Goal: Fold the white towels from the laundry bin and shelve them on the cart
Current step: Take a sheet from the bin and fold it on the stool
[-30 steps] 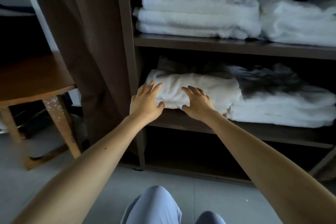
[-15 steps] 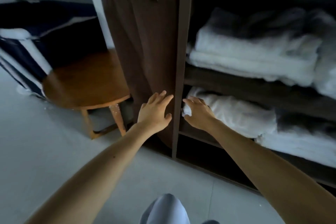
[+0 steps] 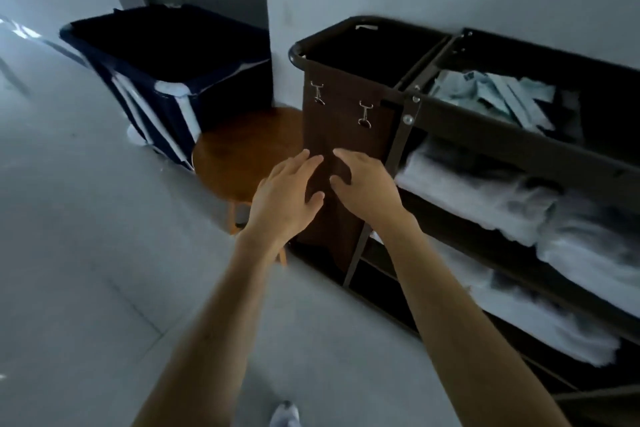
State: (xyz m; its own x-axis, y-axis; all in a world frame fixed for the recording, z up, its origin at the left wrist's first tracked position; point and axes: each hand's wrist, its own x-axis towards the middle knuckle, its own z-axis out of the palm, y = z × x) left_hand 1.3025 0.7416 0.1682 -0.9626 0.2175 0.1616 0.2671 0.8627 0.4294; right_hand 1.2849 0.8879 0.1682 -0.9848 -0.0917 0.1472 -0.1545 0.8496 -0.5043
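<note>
I see my left hand point(image 3: 284, 198) and right hand point(image 3: 365, 189) spread, holding nothing, before the dark brown metal cart point(image 3: 512, 146) of folded white towels point(image 3: 474, 198).

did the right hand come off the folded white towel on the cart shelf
Yes: the right hand pulled back leftward, now before the brown cloth bag on the dark cart.

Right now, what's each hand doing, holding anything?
Left hand: open, holding nothing.
Right hand: open, holding nothing.
</note>
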